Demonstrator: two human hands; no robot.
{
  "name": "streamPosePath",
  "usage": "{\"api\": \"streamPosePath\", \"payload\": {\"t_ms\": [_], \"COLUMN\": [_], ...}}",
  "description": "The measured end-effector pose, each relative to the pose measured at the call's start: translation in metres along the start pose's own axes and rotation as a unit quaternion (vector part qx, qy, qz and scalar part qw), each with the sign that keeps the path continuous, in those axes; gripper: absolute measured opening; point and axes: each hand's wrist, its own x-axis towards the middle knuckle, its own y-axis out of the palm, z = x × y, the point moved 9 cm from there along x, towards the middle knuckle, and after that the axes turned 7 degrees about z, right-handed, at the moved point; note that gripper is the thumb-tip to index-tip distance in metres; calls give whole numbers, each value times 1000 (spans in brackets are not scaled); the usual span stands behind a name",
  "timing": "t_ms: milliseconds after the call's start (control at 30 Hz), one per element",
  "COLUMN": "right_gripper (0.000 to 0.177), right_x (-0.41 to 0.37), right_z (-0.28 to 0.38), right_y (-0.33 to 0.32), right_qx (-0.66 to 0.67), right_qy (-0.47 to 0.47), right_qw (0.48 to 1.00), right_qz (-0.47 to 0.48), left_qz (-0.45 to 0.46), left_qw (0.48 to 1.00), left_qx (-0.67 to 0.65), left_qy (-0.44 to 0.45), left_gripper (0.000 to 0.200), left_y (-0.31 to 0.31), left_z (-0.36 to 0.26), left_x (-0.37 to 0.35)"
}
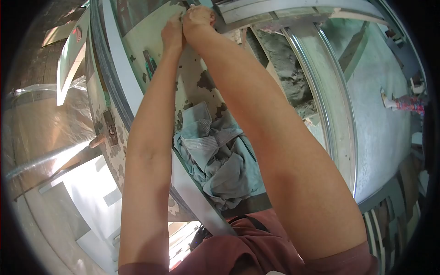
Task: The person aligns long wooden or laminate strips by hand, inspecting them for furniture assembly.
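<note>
Both my arms stretch forward, and the hands meet at the top edge of the view. My left hand (173,31) is closed, its fingers curled and mostly turned away. Right beside it, my right hand (200,17) is closed in a fist. A narrow dark piece shows at the fingers; what it is I cannot make out. Under the hands lies a pale board with dark, flaking patches (206,80). A green-handled tool (148,65) lies on it, left of my left forearm. Between my forearms sits a crumpled grey-blue garment (222,158).
A hammer (110,128) lies on the left. Long white strips (121,55) run along the board's left side. Shiny metal rails (327,91) cross on the right, beside a rough grey mass (286,64). Another person's foot (387,98) shows at far right.
</note>
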Motion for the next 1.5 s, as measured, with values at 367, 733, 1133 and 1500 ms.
{"api": "streamPosePath", "payload": {"t_ms": [367, 733, 1133, 1500], "right_gripper": [20, 20, 30, 28], "right_x": [65, 137, 181, 236], "right_z": [11, 14, 12, 23], "right_y": [-28, -50, -68, -77], "right_qx": [-67, -8, 34, 9], "right_qy": [-102, -128, -88, -126], "right_qw": [993, 988, 993, 981], "right_qz": [8, -88, -72, -151], "left_qz": [19, -22, 91, -19], "left_qw": [990, 989, 891, 945], "left_qx": [-99, 145, 443, 324], "left_qy": [99, -25, -28, -26], "left_gripper": [41, 57, 63, 52], "left_y": [34, 17, 28, 26], "left_z": [-27, -47, -47, -17], "left_x": [1, 20, 86, 136]}}
